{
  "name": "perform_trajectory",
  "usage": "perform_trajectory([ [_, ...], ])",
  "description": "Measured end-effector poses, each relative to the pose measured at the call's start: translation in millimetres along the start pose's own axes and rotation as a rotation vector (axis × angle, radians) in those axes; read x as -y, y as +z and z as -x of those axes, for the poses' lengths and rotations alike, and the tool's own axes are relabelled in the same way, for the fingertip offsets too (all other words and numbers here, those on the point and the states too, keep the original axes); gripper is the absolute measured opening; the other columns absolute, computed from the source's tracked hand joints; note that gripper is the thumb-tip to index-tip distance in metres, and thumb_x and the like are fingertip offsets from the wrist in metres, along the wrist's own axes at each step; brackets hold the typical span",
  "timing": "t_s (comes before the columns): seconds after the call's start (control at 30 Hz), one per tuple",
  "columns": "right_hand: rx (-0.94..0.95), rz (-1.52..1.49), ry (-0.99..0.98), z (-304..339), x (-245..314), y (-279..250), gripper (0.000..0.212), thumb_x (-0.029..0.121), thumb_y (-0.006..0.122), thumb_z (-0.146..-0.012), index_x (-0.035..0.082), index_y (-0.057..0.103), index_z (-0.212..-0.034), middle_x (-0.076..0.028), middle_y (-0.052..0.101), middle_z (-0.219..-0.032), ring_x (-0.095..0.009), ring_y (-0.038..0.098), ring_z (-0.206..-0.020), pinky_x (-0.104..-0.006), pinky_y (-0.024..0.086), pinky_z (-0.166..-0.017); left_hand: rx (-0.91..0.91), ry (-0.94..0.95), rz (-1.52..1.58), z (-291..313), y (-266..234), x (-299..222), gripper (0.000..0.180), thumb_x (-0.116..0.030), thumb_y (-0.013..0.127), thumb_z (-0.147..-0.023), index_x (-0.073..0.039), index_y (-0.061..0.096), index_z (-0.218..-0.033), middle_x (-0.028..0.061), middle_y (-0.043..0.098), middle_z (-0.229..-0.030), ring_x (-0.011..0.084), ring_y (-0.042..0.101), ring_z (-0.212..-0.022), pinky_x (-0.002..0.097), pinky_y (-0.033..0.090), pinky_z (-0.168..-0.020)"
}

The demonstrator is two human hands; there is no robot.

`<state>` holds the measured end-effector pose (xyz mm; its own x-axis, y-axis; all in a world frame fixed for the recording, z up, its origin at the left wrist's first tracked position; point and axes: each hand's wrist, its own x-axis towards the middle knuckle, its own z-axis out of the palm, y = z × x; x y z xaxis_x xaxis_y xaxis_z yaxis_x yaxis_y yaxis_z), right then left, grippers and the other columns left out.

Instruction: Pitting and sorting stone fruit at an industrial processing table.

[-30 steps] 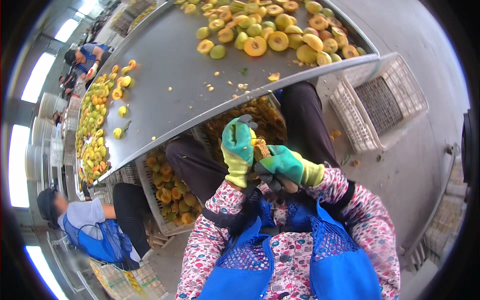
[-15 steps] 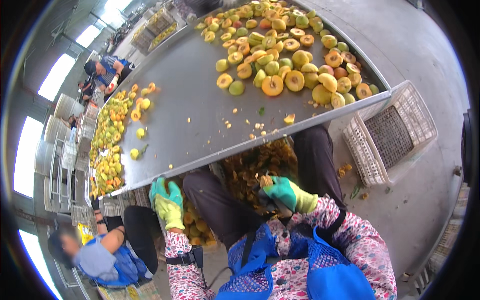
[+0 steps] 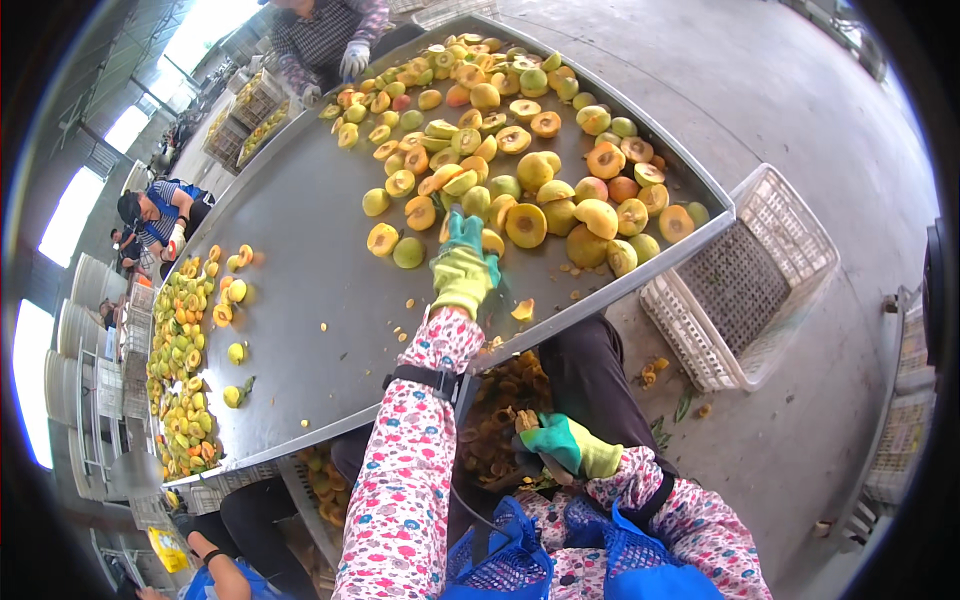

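My left hand (image 3: 464, 268), in a green and yellow glove, reaches across the metal table (image 3: 300, 300). Its fingers are stretched out at the near edge of a pile of halved yellow-green peaches (image 3: 526, 225); whether they touch one I cannot tell. Low in front of me, my right hand (image 3: 568, 445), gloved the same way, is closed around a brown, rough-looking piece of fruit (image 3: 526, 421). Something dark grey shows under that hand, too hidden to name. Below it lies a heap of brownish fruit scraps (image 3: 490, 440).
A white plastic crate (image 3: 700, 340) stands on the floor right of the table. More cut peaches (image 3: 185, 340) lie along the table's left edge. A co-worker in gloves (image 3: 325, 45) is at the far edge, others at left. Another crate of fruit (image 3: 325, 485) sits under the table.
My left hand has moved from below the table's near edge up and right to the peach pile. The right hand stays low, still holding the brown piece. My view has shifted.
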<state>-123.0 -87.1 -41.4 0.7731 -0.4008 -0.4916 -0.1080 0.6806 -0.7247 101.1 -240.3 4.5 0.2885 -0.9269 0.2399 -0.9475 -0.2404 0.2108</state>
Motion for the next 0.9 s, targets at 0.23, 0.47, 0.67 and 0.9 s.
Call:
perform_trajectory([
  [0.23,-0.026,-0.072,-0.144,27.2,39.7,15.2,0.021,0.009,0.060,-0.080,0.006,0.054,-0.100,0.004,0.050,-0.073,-0.005,0.044,-0.064,-0.0243,0.041,-0.055,0.125,-0.386,1.037,79.7,-22.8,11.3,0.047,-0.017,0.065,-0.076,-0.004,0.046,-0.117,0.0139,0.060,-0.103,0.0225,0.062,-0.087,0.0308,0.053,-0.075],
  [0.47,-0.439,0.805,-0.602,43.5,79.1,37.8,0.020,0.017,0.059,-0.082,0.007,0.050,-0.096,-0.021,0.061,-0.072,-0.043,0.058,-0.067,-0.0505,0.042,-0.059,-0.100,0.017,1.139,175.2,-56.2,-10.2,0.038,-0.010,0.045,-0.093,0.007,0.044,-0.127,0.0173,0.051,-0.119,0.0239,0.057,-0.104,0.0325,0.048,-0.090],
  [0.67,-0.489,1.024,-0.808,53.9,57.5,45.8,0.027,0.014,0.061,-0.077,0.001,0.048,-0.098,-0.018,0.059,-0.069,-0.039,0.060,-0.063,-0.0456,0.045,-0.054,-0.403,0.278,0.429,206.9,-71.4,-36.5,0.050,0.001,0.060,-0.085,0.007,0.042,-0.131,0.0215,0.051,-0.123,0.0326,0.057,-0.107,0.0384,0.051,-0.087],
  [0.9,-0.399,1.188,-0.655,66.1,59.5,51.6,0.030,0.014,0.065,-0.073,0.000,0.050,-0.094,-0.017,0.059,-0.068,-0.036,0.061,-0.062,-0.0427,0.046,-0.054,-0.247,-0.110,1.095,224.0,-74.2,-52.9,0.029,-0.023,0.041,-0.100,0.001,0.050,-0.113,0.0133,0.062,-0.105,0.0205,0.059,-0.093,0.0321,0.049,-0.083],
])
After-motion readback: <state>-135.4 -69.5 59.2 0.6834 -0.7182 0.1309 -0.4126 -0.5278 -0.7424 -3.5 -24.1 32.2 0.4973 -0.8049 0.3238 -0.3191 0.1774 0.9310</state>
